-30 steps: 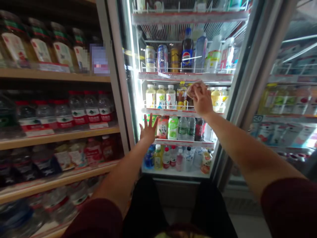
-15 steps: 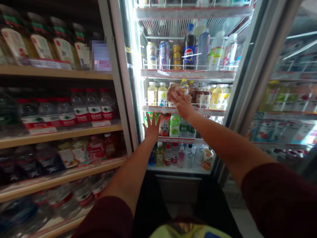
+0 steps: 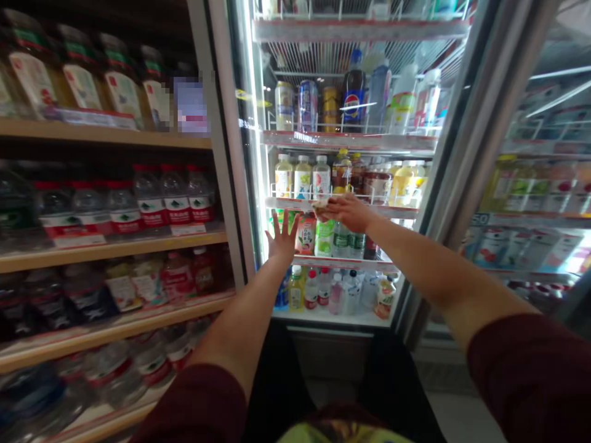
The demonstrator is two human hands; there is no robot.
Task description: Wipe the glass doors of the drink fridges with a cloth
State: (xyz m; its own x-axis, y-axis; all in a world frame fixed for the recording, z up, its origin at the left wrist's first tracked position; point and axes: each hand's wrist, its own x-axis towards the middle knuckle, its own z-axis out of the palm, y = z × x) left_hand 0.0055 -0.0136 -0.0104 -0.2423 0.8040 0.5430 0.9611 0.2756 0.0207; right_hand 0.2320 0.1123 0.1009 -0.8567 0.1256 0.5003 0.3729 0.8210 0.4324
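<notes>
My left hand [image 3: 282, 237] is open, fingers spread, flat against the glass front of the lit drinks fridge [image 3: 240, 184] near its left frame, level with the third shelf. My right hand [image 3: 347, 212] is closed on a small pale crumpled cloth [image 3: 321, 203]. It is held against the glass at the shelf rail [image 3: 397, 212] under the row of yellow and brown juice bottles [image 3: 302, 175]. Behind both hands stand a pink-labelled bottle [image 3: 305, 234] and a green-labelled bottle [image 3: 324, 237].
Wooden shelves [image 3: 115, 249] on the left carry rows of water bottles [image 3: 152, 197] and amber bottles [image 3: 74, 86]. The fridge's top shelf holds cans and a cola bottle [image 3: 353, 92]. A second glass-fronted fridge [image 3: 535, 184] stands to the right.
My right hand has swept the cloth from the upper right down and left across the glass to the shelf rail. My left hand has stayed spread on the glass.
</notes>
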